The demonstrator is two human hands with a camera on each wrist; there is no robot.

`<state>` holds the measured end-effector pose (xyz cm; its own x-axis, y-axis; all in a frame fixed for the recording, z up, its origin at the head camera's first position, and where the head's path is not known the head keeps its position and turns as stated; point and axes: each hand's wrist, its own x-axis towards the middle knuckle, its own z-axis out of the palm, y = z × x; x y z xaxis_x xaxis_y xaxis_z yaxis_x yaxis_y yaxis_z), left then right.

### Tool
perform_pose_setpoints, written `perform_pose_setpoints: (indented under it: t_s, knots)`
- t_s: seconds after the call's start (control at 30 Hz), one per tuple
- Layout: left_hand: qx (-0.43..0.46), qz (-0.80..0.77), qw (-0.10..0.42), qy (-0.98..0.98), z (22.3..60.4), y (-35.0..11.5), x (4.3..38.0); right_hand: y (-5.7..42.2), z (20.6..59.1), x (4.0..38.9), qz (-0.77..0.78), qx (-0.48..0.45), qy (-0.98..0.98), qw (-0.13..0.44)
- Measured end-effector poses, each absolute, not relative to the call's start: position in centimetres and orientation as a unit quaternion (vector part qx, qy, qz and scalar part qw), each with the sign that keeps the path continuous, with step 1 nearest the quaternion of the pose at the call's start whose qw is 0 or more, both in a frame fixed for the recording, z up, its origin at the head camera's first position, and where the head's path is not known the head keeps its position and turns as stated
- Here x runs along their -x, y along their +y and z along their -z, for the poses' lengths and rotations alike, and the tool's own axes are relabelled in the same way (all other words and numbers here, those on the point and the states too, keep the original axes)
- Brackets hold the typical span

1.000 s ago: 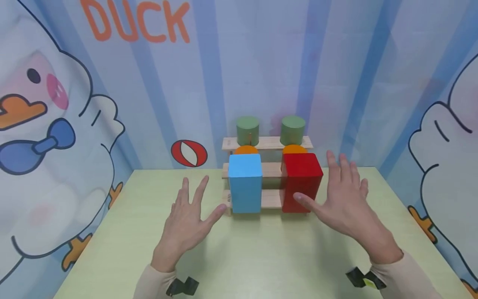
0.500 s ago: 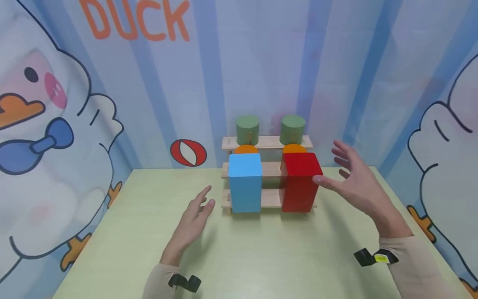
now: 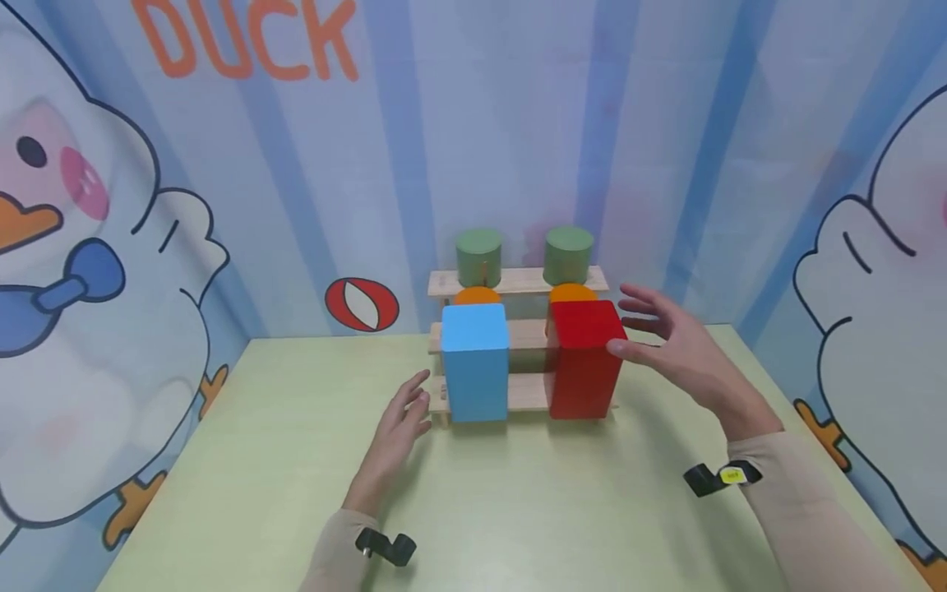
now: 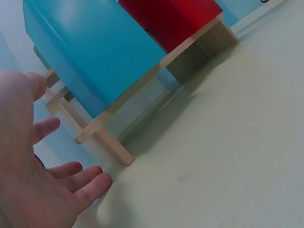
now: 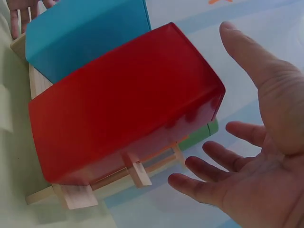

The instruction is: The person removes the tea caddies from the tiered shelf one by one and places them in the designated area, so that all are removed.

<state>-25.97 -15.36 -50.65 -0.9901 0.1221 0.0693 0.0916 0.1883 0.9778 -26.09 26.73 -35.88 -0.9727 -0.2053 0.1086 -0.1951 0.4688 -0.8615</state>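
Observation:
A tall red box (image 3: 584,362) and a blue box (image 3: 475,366) stand side by side on the bottom tier of a stepped wooden rack (image 3: 528,393). My right hand (image 3: 676,349) is beside the red box's upper right edge, fingers spread and nothing in it; in the right wrist view a gap shows between the thumb and the red box (image 5: 123,104). Low by the rack's left end is my left hand (image 3: 395,432), its fingers relaxed and holding nothing. The left wrist view puts those fingertips close to a wooden leg (image 4: 111,147) of the rack.
Two green cylinders (image 3: 479,256) sit on the rack's top tier. Orange round-topped things (image 3: 573,293) are partly hidden behind the boxes. The pale table (image 3: 533,510) meets a blue striped curtain (image 3: 518,123) with duck prints.
My right hand first drew right and up, then came back in toward the red box. The left hand narrowed its spread and moved in by the rack's left end. The view shifted slightly.

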Motion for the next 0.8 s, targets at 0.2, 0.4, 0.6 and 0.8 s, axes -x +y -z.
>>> perform_pose_setpoints:
  t_s: [0.2, 0.4, 0.6, 0.8]
  knots:
    - [-0.048, -0.609, -0.004, 0.792, 51.5, -14.5, 26.8, 26.8, 36.6, 27.1, 0.511, 0.136, 0.848, 0.022]
    - [-0.035, -0.596, -0.009, 0.803, 51.9, -14.2, 27.3, 27.0, 37.1, 27.7, 0.528, 0.138, 0.837, 0.037]
    - [-0.045, -0.589, -0.014, 0.806, 51.9, -14.2, 27.6, 27.0, 37.3, 28.1, 0.536, 0.142, 0.831, 0.040]
    - [-0.047, -0.571, -0.021, 0.820, 52.4, -14.5, 27.3, 26.6, 37.6, 28.1, 0.544, 0.148, 0.825, 0.044]
